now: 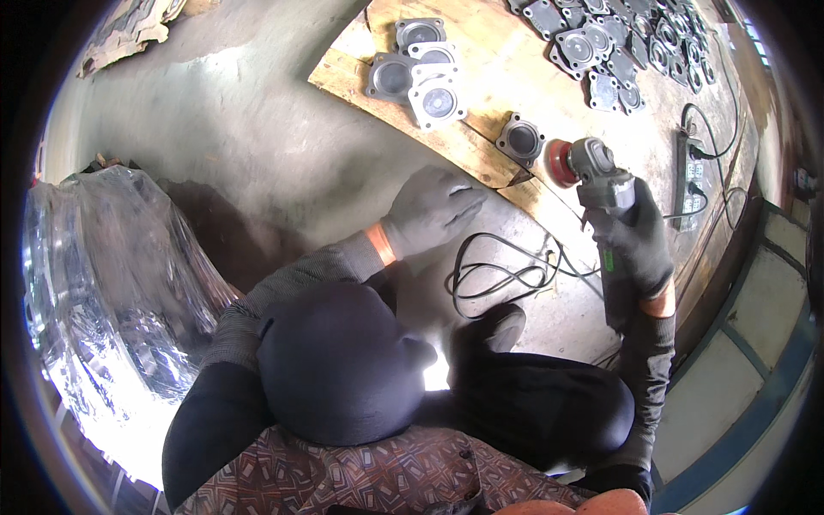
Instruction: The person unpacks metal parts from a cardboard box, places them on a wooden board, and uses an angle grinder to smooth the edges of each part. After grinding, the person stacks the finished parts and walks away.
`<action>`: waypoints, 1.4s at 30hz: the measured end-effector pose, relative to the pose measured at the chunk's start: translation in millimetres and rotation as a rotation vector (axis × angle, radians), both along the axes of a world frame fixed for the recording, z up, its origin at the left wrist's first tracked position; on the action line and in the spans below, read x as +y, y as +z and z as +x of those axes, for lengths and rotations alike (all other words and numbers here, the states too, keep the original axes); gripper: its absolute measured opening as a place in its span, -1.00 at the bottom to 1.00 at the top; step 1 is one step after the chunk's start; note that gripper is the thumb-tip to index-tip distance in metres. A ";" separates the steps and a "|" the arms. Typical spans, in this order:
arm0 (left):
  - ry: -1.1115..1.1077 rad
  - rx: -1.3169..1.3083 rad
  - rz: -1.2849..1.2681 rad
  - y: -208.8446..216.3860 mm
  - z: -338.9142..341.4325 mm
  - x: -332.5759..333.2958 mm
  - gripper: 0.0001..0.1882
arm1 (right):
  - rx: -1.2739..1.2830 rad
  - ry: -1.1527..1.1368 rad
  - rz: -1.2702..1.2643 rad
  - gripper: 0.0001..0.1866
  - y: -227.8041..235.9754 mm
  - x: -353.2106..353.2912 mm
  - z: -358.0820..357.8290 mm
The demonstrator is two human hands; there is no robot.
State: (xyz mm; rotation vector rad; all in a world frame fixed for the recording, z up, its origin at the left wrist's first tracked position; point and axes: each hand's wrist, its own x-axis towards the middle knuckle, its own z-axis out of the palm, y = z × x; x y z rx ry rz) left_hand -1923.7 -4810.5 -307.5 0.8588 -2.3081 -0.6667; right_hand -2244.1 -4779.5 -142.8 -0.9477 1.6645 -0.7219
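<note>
My right hand (635,240), in a dark glove, is wrapped round the body of an angle grinder (606,184). The grinder's head is over the wooden tabletop, and its red disc (562,163) faces a metal flange (520,139) with corner lugs and a dark round centre. That flange lies at the table's near edge, just left of the disc. My left hand (436,210), in a grey glove, hangs off the table's edge, below and left of the flange. Its fingers are loosely bent and slightly apart, with nothing seen in them.
Several similar flanges (439,103) lie at the table's left corner, and a large heap (601,51) sits at the far right. A power strip (689,184) with plugged cords is on the right. A looped black cable (498,270) lies below the table edge; plastic sheeting (129,275) stands left.
</note>
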 end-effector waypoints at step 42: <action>-0.078 -0.018 -0.064 8.0 -21.8 -12.1 -0.63 | 0.045 0.077 0.059 -0.34 -35.8 -37.8 16.9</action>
